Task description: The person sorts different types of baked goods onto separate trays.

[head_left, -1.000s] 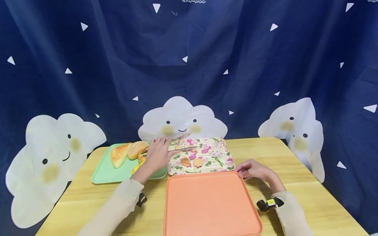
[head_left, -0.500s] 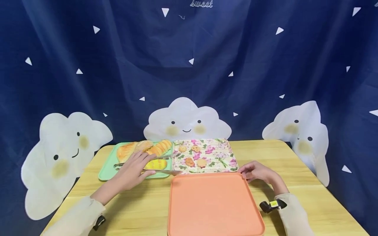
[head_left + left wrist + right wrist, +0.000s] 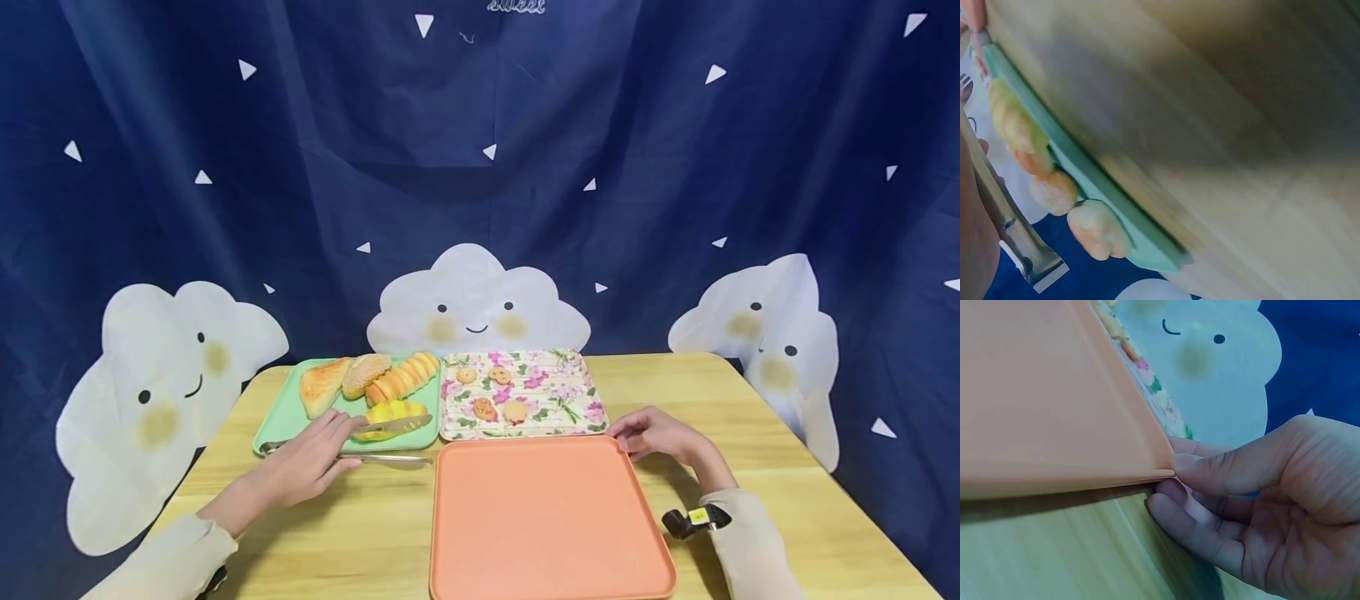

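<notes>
Lying across the near edge of the green tray [image 3: 279,421], the metal tongs [image 3: 390,442] point their long axis rightward toward the yellow bun [image 3: 390,412]. The left hand [image 3: 311,454] grips their handle end. The right hand [image 3: 648,433] pinches the smooth orange tray [image 3: 547,525] at its far right corner.

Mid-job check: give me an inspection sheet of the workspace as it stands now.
Surface: wooden table, three trays side by side.
Job's things: metal tongs gripped by the left hand, their tips at the yellow bread on the green tray; orange tray bare.
Clutter: three more breads on the green tray; four cookies on the floral tray.
Grippers: right hand pinches the orange tray's far right corner.
Cables: nothing seen.
Surroundings: dark blue curtain with cloud faces.
</notes>
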Demonstrator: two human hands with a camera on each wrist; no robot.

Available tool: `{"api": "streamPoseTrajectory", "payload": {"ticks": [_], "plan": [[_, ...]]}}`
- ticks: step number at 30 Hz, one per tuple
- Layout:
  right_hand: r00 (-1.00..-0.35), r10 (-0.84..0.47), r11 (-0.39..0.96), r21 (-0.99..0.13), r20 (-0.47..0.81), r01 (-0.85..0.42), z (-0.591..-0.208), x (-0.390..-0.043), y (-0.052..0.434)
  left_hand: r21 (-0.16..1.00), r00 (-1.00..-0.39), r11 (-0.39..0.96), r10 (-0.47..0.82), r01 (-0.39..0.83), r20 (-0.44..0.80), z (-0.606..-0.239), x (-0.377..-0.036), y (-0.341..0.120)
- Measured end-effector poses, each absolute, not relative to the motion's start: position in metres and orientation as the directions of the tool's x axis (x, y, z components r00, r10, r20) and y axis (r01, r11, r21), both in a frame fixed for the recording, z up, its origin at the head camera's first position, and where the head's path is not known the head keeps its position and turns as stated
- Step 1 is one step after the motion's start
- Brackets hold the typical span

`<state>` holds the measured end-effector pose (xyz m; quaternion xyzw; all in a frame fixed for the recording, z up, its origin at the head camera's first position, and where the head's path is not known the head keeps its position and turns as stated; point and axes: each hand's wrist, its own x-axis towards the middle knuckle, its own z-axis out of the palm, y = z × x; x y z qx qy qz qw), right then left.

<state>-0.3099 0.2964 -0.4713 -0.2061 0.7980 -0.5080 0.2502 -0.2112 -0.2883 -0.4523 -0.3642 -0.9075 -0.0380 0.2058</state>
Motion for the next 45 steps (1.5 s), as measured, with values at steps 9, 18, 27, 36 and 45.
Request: {"api": "streamPoseTrajectory", "payload": {"ticks": [9,18,27,36,45], "plan": [[-0.779,-0.597,0.396,-0.915,-0.189,-0.082,-0.472,-0.305,0.298,-0.052,-0.642,0.707,0.669,0.706,0.374,-0.464,-0.200,-0.296],[-0.778,-0.601,0.376,-0.924,-0.182,-0.074,-0.478,-0.299,0.306,-0.038,-0.621,0.668,0.709,0.743,0.334,-0.471,-0.197,-0.294],[-0.784,-0.594,0.384,-0.920,-0.183,-0.076,-0.478,-0.298,0.306,-0.072,-0.623,0.671,0.719,0.738,0.308,-0.477,-0.193,-0.297],[-0.796,-0.571,0.387,-0.921,-0.198,-0.048,-0.479,-0.295,0.308,-0.088,-0.626,0.674,0.721,0.734,0.297,-0.476,-0.195,-0.292],[-0.795,-0.575,0.377,-0.925,-0.191,-0.051,-0.476,-0.295,0.309,-0.070,-0.651,0.694,0.702,0.717,0.290,-0.473,-0.198,-0.288]]}}
